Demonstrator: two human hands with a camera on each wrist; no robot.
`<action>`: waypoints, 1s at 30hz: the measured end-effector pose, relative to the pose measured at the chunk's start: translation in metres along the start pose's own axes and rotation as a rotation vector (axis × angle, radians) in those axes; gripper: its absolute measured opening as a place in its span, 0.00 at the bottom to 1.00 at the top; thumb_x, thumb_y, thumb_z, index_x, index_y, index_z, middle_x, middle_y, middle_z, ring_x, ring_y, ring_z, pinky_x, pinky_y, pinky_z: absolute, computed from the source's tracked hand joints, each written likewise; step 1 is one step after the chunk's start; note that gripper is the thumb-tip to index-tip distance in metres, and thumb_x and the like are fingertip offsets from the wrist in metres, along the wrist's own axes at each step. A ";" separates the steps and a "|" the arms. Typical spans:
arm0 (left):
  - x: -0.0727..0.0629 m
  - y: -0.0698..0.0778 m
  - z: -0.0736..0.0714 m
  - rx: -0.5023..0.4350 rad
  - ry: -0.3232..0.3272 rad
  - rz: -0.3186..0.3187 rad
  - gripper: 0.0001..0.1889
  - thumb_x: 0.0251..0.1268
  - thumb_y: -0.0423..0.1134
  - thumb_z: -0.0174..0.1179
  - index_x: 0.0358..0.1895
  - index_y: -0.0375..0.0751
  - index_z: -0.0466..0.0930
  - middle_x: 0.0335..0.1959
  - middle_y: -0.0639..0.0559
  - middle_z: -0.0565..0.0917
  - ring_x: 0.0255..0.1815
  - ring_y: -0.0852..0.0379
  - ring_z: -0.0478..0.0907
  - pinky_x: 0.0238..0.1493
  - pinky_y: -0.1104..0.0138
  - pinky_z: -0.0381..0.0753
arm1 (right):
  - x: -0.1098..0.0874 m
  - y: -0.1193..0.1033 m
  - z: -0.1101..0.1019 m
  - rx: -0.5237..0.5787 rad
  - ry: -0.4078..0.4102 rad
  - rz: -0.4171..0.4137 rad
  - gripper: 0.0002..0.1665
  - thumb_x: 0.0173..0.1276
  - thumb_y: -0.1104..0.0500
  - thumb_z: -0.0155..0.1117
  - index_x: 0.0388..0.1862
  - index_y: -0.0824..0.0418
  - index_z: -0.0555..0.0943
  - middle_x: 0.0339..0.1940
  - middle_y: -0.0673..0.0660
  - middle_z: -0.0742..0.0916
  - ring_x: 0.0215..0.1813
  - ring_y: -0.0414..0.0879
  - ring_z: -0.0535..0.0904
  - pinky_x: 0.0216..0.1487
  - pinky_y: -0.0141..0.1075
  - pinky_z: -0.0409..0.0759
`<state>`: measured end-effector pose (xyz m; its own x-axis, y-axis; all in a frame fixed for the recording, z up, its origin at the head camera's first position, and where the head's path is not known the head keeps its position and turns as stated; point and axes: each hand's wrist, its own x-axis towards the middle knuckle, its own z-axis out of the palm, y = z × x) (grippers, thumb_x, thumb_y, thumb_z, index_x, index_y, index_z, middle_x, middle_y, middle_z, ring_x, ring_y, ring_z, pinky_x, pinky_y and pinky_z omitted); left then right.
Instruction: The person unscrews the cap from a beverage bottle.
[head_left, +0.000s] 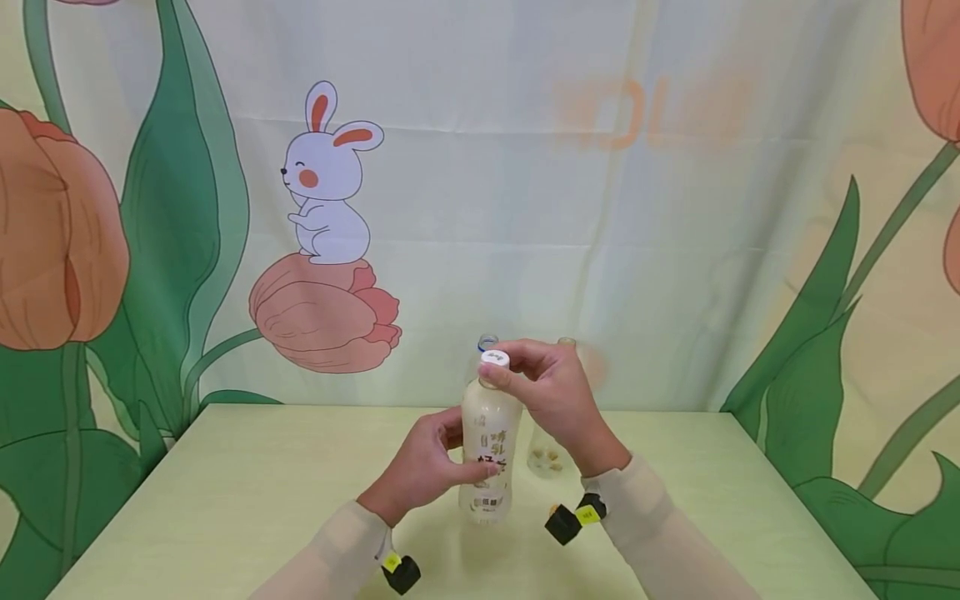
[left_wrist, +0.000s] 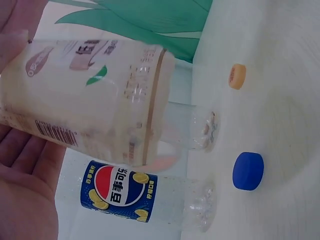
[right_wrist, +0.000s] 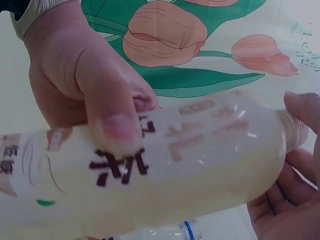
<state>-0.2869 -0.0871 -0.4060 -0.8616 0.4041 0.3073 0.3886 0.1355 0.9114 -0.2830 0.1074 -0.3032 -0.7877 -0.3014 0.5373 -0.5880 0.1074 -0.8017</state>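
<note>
My left hand point(head_left: 423, 462) grips the body of a milk tea bottle point(head_left: 491, 417), its thumb lying across the printed front. The bottle is upright, and its base hangs above the table in the left wrist view. At the top, my right hand point(head_left: 558, 396) pinches the white cap point(head_left: 495, 358) between thumb and fingers. In the right wrist view the left thumb point(right_wrist: 117, 132) presses on the dark lettering, while the right fingers point(right_wrist: 295, 185) surround the neck.
Behind the held bottle stand an uncapped Pepsi bottle point(left_wrist: 120, 190) and another clear bottle point(head_left: 551, 460). A blue cap point(left_wrist: 248, 171) and an orange cap point(left_wrist: 237, 76) lie on the table point(head_left: 262, 500). A printed curtain point(head_left: 480, 208) hangs along the table's back edge.
</note>
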 end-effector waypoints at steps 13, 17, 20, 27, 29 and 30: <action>0.000 -0.001 0.008 0.039 0.100 0.023 0.26 0.51 0.42 0.80 0.56 0.52 0.83 0.50 0.56 0.89 0.50 0.56 0.87 0.59 0.60 0.85 | -0.006 -0.012 0.005 -0.089 0.156 0.100 0.15 0.58 0.52 0.82 0.42 0.55 0.90 0.37 0.54 0.92 0.39 0.51 0.85 0.37 0.37 0.84; 0.000 -0.001 0.008 0.042 0.090 0.004 0.26 0.51 0.44 0.80 0.56 0.53 0.84 0.50 0.56 0.89 0.50 0.56 0.87 0.60 0.59 0.85 | -0.004 -0.012 0.004 -0.136 0.128 0.055 0.12 0.60 0.51 0.81 0.41 0.53 0.91 0.36 0.52 0.92 0.39 0.49 0.84 0.35 0.35 0.82; 0.000 -0.001 0.007 0.039 0.084 0.001 0.26 0.51 0.44 0.81 0.56 0.52 0.84 0.50 0.56 0.89 0.49 0.56 0.88 0.59 0.59 0.85 | -0.003 -0.012 0.002 -0.150 0.098 0.034 0.12 0.60 0.51 0.80 0.40 0.54 0.92 0.35 0.51 0.92 0.38 0.49 0.84 0.34 0.34 0.81; 0.000 -0.002 0.008 0.010 0.084 0.011 0.26 0.51 0.43 0.81 0.55 0.53 0.84 0.50 0.56 0.89 0.49 0.56 0.88 0.57 0.65 0.86 | -0.001 -0.014 0.002 -0.081 0.069 0.090 0.14 0.62 0.54 0.79 0.45 0.57 0.91 0.38 0.54 0.92 0.40 0.48 0.86 0.40 0.35 0.85; 0.000 -0.001 0.009 0.008 0.091 0.017 0.25 0.51 0.43 0.81 0.54 0.52 0.84 0.49 0.55 0.90 0.49 0.56 0.88 0.56 0.65 0.86 | -0.002 -0.014 0.002 -0.059 0.081 0.118 0.15 0.62 0.54 0.79 0.47 0.58 0.90 0.40 0.55 0.92 0.41 0.48 0.88 0.42 0.36 0.87; 0.001 -0.001 0.010 0.010 0.095 0.025 0.25 0.51 0.43 0.80 0.54 0.51 0.84 0.49 0.54 0.90 0.49 0.56 0.88 0.56 0.66 0.86 | -0.002 -0.014 0.003 -0.051 0.089 0.129 0.16 0.62 0.54 0.79 0.47 0.58 0.90 0.41 0.56 0.92 0.41 0.48 0.88 0.42 0.37 0.87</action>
<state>-0.2846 -0.0781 -0.4092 -0.8785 0.3199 0.3548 0.4130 0.1354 0.9006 -0.2728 0.1039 -0.2936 -0.8691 -0.1969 0.4538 -0.4878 0.1888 -0.8523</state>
